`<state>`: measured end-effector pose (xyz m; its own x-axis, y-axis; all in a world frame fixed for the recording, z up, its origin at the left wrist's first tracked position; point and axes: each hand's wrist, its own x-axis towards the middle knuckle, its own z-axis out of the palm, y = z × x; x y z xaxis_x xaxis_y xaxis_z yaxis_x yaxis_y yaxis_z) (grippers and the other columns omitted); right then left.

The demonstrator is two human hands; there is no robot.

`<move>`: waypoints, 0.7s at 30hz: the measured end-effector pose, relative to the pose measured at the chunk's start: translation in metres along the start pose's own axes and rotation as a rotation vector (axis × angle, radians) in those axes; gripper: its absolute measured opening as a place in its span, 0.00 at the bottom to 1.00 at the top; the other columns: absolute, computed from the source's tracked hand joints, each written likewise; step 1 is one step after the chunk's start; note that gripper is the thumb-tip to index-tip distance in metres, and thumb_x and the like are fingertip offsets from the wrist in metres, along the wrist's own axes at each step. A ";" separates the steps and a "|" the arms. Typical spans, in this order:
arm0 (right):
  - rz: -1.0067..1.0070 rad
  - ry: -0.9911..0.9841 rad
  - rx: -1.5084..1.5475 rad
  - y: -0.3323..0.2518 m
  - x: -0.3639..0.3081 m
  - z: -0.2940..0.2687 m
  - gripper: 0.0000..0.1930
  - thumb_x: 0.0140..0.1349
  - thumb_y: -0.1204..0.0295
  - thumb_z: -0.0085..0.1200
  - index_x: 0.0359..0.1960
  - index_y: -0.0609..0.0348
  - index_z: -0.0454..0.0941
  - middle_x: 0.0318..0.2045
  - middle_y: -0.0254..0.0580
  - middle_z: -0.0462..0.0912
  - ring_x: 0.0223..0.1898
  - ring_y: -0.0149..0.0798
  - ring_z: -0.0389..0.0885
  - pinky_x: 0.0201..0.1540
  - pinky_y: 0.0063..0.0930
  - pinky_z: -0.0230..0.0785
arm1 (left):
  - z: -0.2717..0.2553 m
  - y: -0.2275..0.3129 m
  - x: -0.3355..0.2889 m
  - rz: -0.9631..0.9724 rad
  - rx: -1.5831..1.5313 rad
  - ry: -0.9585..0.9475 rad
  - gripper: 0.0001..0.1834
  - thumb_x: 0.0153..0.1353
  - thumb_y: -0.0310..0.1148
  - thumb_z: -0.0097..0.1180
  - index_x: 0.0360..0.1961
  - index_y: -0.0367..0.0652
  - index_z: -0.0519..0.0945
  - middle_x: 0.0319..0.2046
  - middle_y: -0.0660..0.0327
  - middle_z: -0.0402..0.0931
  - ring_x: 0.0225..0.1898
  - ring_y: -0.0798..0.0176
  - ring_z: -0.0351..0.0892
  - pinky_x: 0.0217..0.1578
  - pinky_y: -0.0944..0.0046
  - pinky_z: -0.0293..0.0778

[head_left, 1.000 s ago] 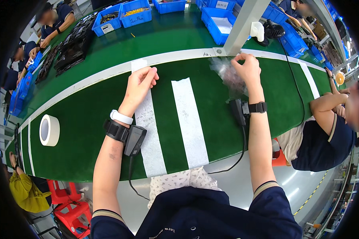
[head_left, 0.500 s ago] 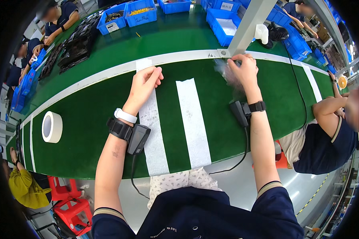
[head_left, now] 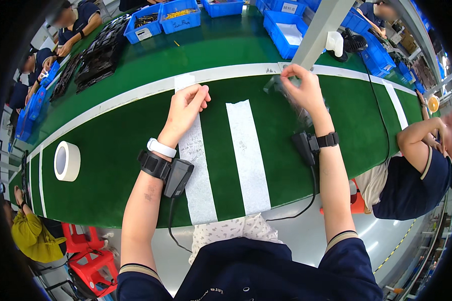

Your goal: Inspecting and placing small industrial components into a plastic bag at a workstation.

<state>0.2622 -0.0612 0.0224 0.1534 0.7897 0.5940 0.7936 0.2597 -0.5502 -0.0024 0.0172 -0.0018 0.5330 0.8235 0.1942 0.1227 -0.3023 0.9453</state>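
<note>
At far left, a person [head_left: 35, 238] in a yellow-green top sits by the desk [head_left: 110, 150]; red stools [head_left: 93, 271] stand on the floor just right of that person; a roll [head_left: 73, 161] of white tape stands on the green desk surface, well apart from both hands; beyond it, across the white band [head_left: 231, 72], lie black parts [head_left: 101, 62], near two co-workers in dark tops; right of the parts stand blue bins [head_left: 179, 22], one holding yellow pieces.

The left hand [head_left: 187, 106] is over the left strip [head_left: 200, 175], which is white, marked and runs from the white band to the near edge; its fingers are curled in, thumb laid against the forefinger; whether anything is held between them cannot be told; its wrist carries a white band and a black device [head_left: 179, 178] with a cord; the right strip [head_left: 248, 156], also white, lies between the two hands.

Clear film [head_left: 302, 118], crumpled in look, shows beneath and beside the right hand [head_left: 302, 90], near the white band; thumb and forefinger curve into a ring, tips together or nearly so; whether they pinch the film cannot be told; this wrist also carries a black device [head_left: 306, 147]; beyond the hand rises a grey post [head_left: 323, 37], with a black fan [head_left: 354, 42] to its right; at far right sits a co-worker [head_left: 404, 185] in a dark top.
</note>
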 end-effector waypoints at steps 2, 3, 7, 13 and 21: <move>-0.007 -0.146 0.034 -0.012 0.000 0.000 0.05 0.43 0.78 0.52 0.24 0.64 0.73 0.23 0.43 0.77 0.29 0.39 0.77 0.36 0.25 0.66 | -0.003 0.004 -0.002 -0.006 -0.009 0.001 0.17 0.59 0.41 0.44 0.19 0.40 0.71 0.15 0.70 0.65 0.20 0.78 0.63 0.22 0.77 0.60; 0.001 -0.153 0.035 -0.012 -0.003 0.001 0.05 0.43 0.78 0.52 0.24 0.64 0.73 0.23 0.43 0.77 0.29 0.39 0.77 0.36 0.25 0.66 | -0.004 0.004 -0.003 -0.002 -0.016 0.004 0.17 0.58 0.41 0.44 0.19 0.40 0.71 0.15 0.70 0.65 0.20 0.78 0.63 0.22 0.77 0.59; -0.043 -0.140 -0.048 -0.006 -0.004 -0.002 0.06 0.41 0.77 0.53 0.24 0.63 0.73 0.24 0.44 0.77 0.33 0.44 0.74 0.39 0.30 0.64 | 0.000 0.003 -0.001 -0.002 -0.026 0.006 0.17 0.58 0.41 0.44 0.19 0.40 0.72 0.14 0.70 0.65 0.19 0.77 0.62 0.22 0.77 0.59; -0.066 -0.166 -0.079 -0.008 -0.001 -0.003 0.06 0.41 0.77 0.53 0.23 0.63 0.74 0.25 0.44 0.76 0.31 0.43 0.74 0.38 0.30 0.64 | -0.003 0.002 0.000 0.018 -0.021 0.000 0.18 0.59 0.41 0.44 0.19 0.40 0.71 0.14 0.70 0.65 0.19 0.77 0.62 0.22 0.77 0.59; -0.095 -0.119 0.025 -0.016 0.001 0.000 0.05 0.42 0.80 0.53 0.24 0.63 0.74 0.23 0.40 0.76 0.28 0.35 0.75 0.34 0.26 0.66 | 0.001 0.002 0.001 -0.010 0.003 -0.006 0.17 0.58 0.41 0.44 0.19 0.41 0.71 0.15 0.70 0.65 0.20 0.78 0.62 0.23 0.78 0.60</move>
<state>0.2491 -0.0642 0.0318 0.0063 0.8207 0.5713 0.7861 0.3491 -0.5101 -0.0014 0.0167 0.0005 0.5368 0.8236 0.1832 0.1305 -0.2956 0.9464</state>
